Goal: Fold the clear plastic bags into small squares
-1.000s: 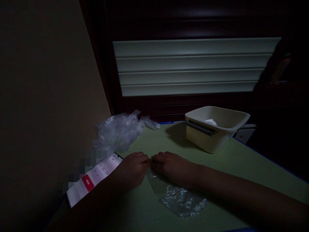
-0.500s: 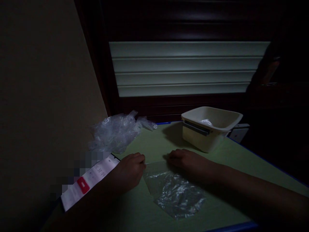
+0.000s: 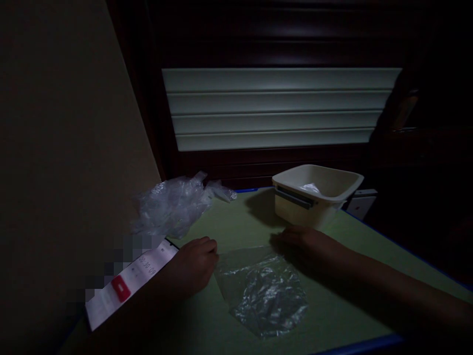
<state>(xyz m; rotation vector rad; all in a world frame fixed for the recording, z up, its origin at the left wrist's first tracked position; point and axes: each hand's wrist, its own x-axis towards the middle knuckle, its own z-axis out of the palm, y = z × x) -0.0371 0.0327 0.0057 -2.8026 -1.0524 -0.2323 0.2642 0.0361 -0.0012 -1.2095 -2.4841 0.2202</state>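
A clear plastic bag [image 3: 271, 296] lies on the green table, its upper part fairly smooth and its lower part crinkled. My left hand [image 3: 197, 264] is closed at the bag's upper left corner, thumb and fingers pinched on its edge. Near the upper right corner of the bag rests my right hand [image 3: 303, 239], low over the table with its fingers pointing left. Shadow covers those fingertips, so whether they grip the film is unclear.
A heap of crumpled clear plastic bags [image 3: 172, 204] sits at the back left. Beside my left forearm lies a lit phone [image 3: 129, 283]. A cream bin [image 3: 295, 209] with plastic inside stands at the back right; a white box [image 3: 362, 203] is behind it. The green table [image 3: 354, 276] has blue edging.
My right hand has slid to the right along the bag's top edge, uncovering more of it. My left hand stays at its corner. The view has shifted slightly.
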